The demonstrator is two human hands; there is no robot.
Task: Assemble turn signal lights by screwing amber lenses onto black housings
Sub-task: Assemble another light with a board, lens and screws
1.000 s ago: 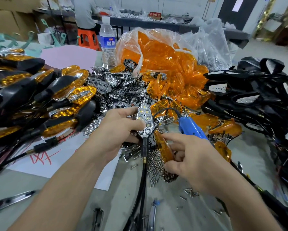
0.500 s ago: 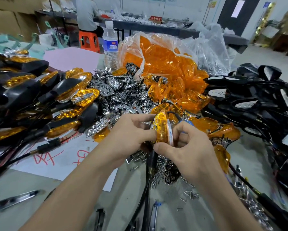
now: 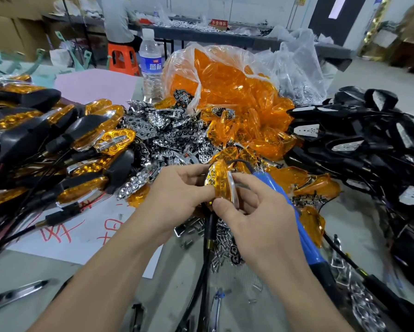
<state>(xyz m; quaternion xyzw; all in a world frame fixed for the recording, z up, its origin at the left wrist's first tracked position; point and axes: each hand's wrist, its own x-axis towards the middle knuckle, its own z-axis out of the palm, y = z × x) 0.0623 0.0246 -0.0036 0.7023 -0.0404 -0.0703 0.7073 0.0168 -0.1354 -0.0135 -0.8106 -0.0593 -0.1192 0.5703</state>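
Note:
At the centre, both my hands hold one turn signal light with an amber lens (image 3: pixel 221 182) seated on it. My left hand (image 3: pixel 177 195) grips its left side, thumb on the lens. My right hand (image 3: pixel 253 212) pinches the lens's right edge and lower tip, with the blue electric screwdriver (image 3: pixel 294 219) lying against its far side. The light's black stem and cable (image 3: pixel 209 232) hang down between my wrists. The black housing is mostly hidden by my fingers.
Finished amber-and-black lights (image 3: pixel 57 144) pile up on the left. Chrome reflectors (image 3: pixel 167 135) lie behind my hands, a bag of amber lenses (image 3: pixel 234 92) beyond, black housings (image 3: pixel 359 144) at right. Loose screws (image 3: pixel 222 248) lie below my hands. A water bottle (image 3: pixel 150 61) stands behind.
A second ago the reflector showed bare and my right hand held a loose amber lens. The lens is now on the light, and both hands have closed round it.

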